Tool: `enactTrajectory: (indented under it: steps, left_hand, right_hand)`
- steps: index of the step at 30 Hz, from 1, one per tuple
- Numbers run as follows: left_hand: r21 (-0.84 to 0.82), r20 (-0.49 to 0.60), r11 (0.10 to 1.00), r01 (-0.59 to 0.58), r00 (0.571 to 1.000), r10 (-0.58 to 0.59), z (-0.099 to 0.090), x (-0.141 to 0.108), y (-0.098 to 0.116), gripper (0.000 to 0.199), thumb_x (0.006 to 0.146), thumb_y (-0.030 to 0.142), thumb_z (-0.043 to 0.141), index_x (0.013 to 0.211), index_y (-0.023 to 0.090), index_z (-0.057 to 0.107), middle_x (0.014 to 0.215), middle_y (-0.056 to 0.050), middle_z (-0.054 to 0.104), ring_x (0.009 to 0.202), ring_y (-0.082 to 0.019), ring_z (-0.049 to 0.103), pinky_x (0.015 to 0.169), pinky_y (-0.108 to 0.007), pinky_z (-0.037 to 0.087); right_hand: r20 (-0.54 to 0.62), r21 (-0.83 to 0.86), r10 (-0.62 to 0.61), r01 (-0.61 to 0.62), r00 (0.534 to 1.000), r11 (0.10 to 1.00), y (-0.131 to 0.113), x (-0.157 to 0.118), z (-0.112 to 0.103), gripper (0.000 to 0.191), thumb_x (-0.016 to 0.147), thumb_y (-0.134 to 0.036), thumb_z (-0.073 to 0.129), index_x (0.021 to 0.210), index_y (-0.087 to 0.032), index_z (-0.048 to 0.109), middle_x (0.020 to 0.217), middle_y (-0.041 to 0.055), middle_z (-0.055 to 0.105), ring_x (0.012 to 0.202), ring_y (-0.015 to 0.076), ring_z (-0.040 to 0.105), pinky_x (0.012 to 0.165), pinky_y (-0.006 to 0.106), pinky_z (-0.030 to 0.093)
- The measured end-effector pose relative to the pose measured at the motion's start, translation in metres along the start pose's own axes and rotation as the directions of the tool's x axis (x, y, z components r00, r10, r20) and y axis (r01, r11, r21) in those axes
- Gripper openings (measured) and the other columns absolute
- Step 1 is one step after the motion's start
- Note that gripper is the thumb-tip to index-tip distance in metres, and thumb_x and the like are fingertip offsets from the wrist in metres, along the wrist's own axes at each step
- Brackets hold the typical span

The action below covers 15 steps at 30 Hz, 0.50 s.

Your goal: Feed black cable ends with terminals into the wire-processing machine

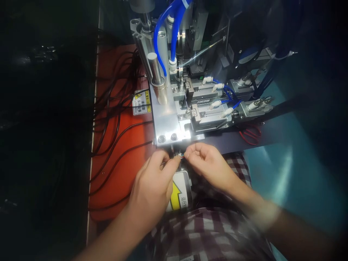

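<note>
Just in front of the machine's metal front block (170, 130), my two hands meet at a cable end (181, 156) with tiny coloured wires. My left hand (152, 181) is closed, thumb and forefinger pinching the cable close to its tip. From the right, my right hand (210, 165) pinches at the fine wires, its fingertips pressed together. A black cable (114, 209) runs across the orange surface and vanishes behind my left hand; whether it is the one held, I cannot tell. The exact shape of the tip is too small to make out.
Several black cables (117, 119) cross the orange surface (127, 152) at left. Clamps with blue air tubes (174, 40) stand on the machine. A label with a yellow arrow (176, 190) sits below my hands. Red-handled scissors or a red loop (250, 135) lies at right.
</note>
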<state>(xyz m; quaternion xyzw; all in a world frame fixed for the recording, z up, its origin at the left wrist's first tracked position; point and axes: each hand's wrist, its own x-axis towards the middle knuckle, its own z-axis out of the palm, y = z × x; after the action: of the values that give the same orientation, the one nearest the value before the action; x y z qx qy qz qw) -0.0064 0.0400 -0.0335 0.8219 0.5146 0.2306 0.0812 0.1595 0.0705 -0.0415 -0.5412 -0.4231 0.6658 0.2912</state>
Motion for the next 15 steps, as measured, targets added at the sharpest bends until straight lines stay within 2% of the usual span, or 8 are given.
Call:
enactTrajectory:
  steps: [6, 10, 15]
  left_hand:
    - [-0.005, -0.007, 1.000, 0.011, 1.000, -0.011, 0.0007, -0.0007, 0.0000, 0.030, 0.084, 0.003, 0.044, 0.101, 0.012, 0.067, 0.080, -0.006, 0.055, 0.068, -0.014, 0.056, 0.055, -0.021, 0.050]
    - [-0.027, 0.004, 0.999, 0.022, 1.000, -0.022, 0.0017, -0.0019, -0.0008, 0.030, 0.084, 0.004, 0.045, 0.103, 0.011, 0.068, 0.081, -0.007, 0.056, 0.070, -0.015, 0.057, 0.057, -0.023, 0.051]
    - [-0.043, 0.010, 0.999, 0.030, 1.000, -0.029, 0.0014, -0.0021, -0.0012, 0.028, 0.084, 0.004, 0.047, 0.101, 0.009, 0.069, 0.081, -0.008, 0.055, 0.069, -0.016, 0.058, 0.057, -0.025, 0.052]
  right_hand:
    - [-0.073, -0.153, -0.178, 0.165, 0.981, 0.974, 0.0052, -0.0021, 0.0014, 0.010, 0.081, -0.023, 0.058, 0.074, -0.017, 0.054, 0.057, -0.0066, 0.044, 0.051, 0.0077, 0.039, 0.047, 0.021, 0.032]
    - [-0.033, -0.072, -0.076, 0.073, 0.997, 0.995, 0.0024, -0.0008, 0.0002, 0.011, 0.081, -0.025, 0.058, 0.074, -0.017, 0.054, 0.052, -0.0082, 0.041, 0.045, 0.0070, 0.035, 0.042, 0.021, 0.029]
    - [-0.019, -0.020, -0.034, 0.034, 0.999, 0.999, -0.0014, 0.0004, 0.0006, 0.013, 0.080, -0.026, 0.059, 0.073, -0.017, 0.054, 0.048, -0.0094, 0.040, 0.042, 0.0061, 0.034, 0.041, 0.020, 0.027]
